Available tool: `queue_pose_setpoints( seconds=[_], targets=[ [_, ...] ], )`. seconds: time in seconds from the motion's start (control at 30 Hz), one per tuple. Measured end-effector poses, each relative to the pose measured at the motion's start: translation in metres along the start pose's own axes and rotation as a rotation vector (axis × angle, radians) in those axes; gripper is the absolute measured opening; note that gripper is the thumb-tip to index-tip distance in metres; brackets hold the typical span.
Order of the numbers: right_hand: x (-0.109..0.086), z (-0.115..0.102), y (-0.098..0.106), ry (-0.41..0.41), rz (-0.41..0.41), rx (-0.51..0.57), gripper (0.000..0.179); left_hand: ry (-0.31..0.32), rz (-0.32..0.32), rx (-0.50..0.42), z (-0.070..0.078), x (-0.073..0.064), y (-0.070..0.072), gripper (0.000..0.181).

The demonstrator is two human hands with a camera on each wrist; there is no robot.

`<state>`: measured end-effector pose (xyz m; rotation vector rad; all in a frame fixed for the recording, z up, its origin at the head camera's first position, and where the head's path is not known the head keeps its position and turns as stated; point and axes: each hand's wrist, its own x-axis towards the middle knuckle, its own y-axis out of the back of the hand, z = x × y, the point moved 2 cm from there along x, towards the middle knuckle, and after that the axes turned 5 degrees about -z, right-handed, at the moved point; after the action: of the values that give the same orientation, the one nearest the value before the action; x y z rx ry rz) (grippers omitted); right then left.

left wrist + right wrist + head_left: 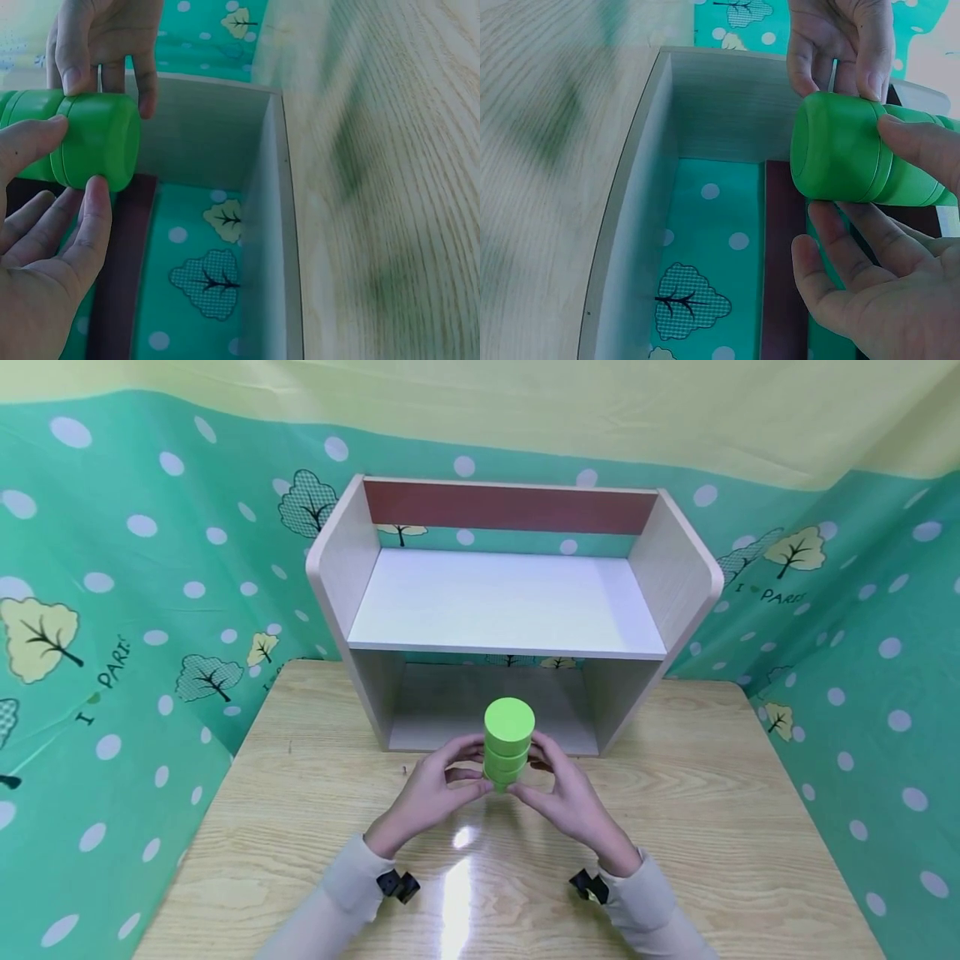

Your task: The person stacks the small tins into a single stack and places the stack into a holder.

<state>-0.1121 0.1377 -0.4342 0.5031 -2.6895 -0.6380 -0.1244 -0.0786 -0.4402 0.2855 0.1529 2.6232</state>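
Observation:
A bright green cylinder (509, 727), banded with grooves round its side, stands upright between both hands in front of the shelf unit. My left hand (435, 789) grips it from the left, thumb on the near side and fingers curled behind. From the right, my right hand (564, 795) holds it the same way. In the left wrist view the cylinder's (97, 142) smooth rounded end shows, raised off the table. Fingertips of both hands touch the cylinder (844, 150) in the right wrist view.
A pale two-level shelf unit (506, 602) with a dark red back strip (510, 507) stands at the rear of the wooden table (712, 827). Green dotted cloth (150, 635) hangs behind and at both sides. Each wrist wears a small black device (397, 886).

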Motion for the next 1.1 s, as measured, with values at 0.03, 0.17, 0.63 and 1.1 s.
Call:
queue_pose_setpoints(
  seconds=[0.03,0.17,0.63,1.1],
  targets=[
    [0.000,-0.001,0.000,0.008,0.000,-0.001,0.078,-0.001,-0.001,-0.005,0.005,0.000,0.000,0.064],
    [0.001,-0.003,0.003,0.021,0.000,-0.008,0.079,-0.026,-0.005,-0.018,0.020,-0.001,0.000,0.063],
    [0.004,-0.010,0.012,0.039,0.000,0.018,0.079,-0.070,-0.012,-0.010,-0.001,0.010,0.006,0.064],
    [0.009,-0.032,0.020,0.030,0.007,0.056,0.077,-0.113,-0.026,0.013,0.011,0.017,0.011,0.063]
  ],
)
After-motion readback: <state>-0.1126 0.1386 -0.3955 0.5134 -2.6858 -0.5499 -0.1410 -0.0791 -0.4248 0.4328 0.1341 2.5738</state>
